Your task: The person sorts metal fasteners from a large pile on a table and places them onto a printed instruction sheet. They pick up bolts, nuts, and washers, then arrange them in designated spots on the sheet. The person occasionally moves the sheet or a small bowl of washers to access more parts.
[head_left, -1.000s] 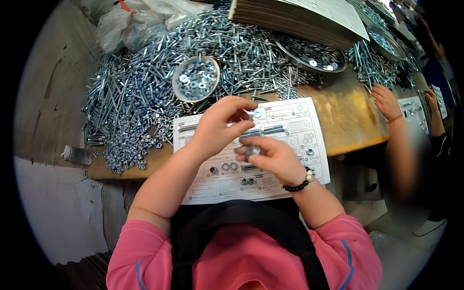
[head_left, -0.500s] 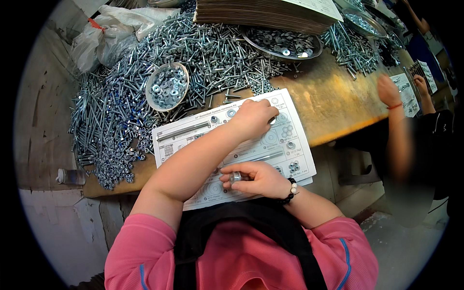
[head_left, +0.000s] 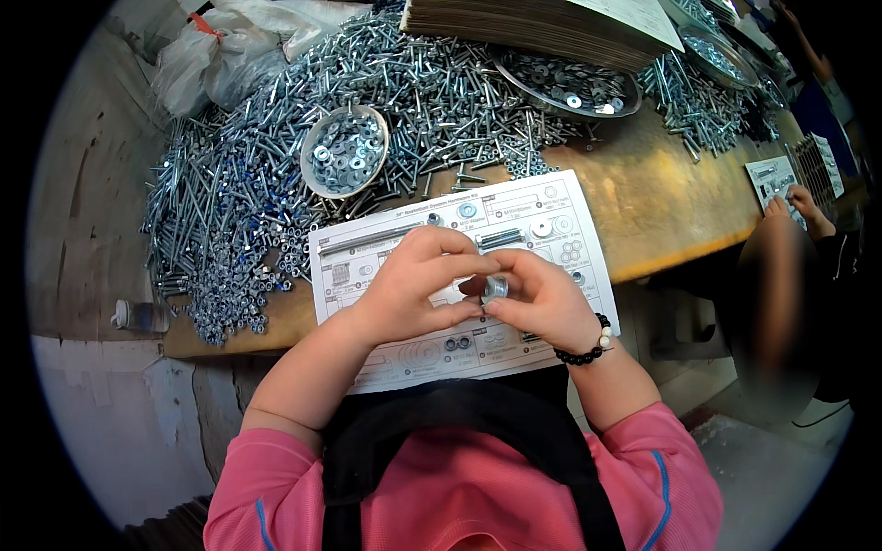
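Note:
A short stack of shiny metal washers [head_left: 496,288] sits between my two hands above a printed sheet [head_left: 602,317]. My right hand [head_left: 549,298], with a beaded bracelet at its wrist, grips the stack between thumb and fingers. My left hand [head_left: 418,283] meets it from the other side, its thumb and fingers curled at the stack's edge. On the sheet lie a long bolt [head_left: 378,241], a nut [head_left: 434,219], a washer [head_left: 467,211], shorter bolts [head_left: 501,239], a bright washer [head_left: 540,227] and a pair of nuts [head_left: 457,343]. My hands hide the sheet's middle.
Loose bolts [head_left: 248,156] and nuts [head_left: 220,308] cover the table's left. Bowls of washers [head_left: 347,151] [head_left: 574,87] stand among them. A tall paper stack [head_left: 533,32] is at the back. A co-worker's hands [head_left: 795,207] are over another sheet at the right.
My left hand has drawn back from the sheet's upper right, where a bright washer now lies, to the washer stack. My right hand has lifted the stack toward the sheet's middle.

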`<state>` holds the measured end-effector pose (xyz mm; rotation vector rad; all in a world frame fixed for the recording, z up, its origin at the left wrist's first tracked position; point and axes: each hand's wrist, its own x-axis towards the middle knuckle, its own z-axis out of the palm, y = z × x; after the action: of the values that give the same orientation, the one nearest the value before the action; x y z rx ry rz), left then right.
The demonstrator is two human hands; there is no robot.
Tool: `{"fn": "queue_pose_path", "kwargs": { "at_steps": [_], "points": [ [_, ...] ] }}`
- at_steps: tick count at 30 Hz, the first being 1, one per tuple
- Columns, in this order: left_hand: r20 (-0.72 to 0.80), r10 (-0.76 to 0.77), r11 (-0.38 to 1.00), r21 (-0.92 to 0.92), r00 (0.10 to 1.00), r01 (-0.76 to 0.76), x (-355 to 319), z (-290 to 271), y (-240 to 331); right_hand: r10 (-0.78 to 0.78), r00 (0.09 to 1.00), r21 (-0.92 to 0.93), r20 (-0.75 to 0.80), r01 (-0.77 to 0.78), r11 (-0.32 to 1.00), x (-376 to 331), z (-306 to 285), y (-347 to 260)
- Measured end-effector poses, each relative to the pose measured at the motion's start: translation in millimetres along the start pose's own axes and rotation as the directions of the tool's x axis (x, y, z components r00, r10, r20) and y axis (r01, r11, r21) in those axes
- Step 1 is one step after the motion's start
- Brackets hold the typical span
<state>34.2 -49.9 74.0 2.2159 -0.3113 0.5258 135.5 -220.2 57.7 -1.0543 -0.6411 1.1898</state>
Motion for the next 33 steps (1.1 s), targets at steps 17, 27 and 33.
{"fn": "queue_pose_path", "kwargs": {
  "at_steps": [17,27,33],
  "points": [
    [-0.054,0.205,0.965,0.178,0.977,-0.192,7,3,3,0.008,1.0,0.017,-0.006,-0.008,1.0,-5,3,-7],
    [-0.022,-0.248,0.932,-0.277,0.968,0.232,34,21,-21,0.017,0.999,0.177,0.044,-0.024,0.984,-9,-10,15],
    [0.156,-0.146,0.986,0.104,0.977,0.131,84,73,-53,0.107,0.973,0.091,0.205,-0.128,0.988,-15,6,36]
  ]
}}
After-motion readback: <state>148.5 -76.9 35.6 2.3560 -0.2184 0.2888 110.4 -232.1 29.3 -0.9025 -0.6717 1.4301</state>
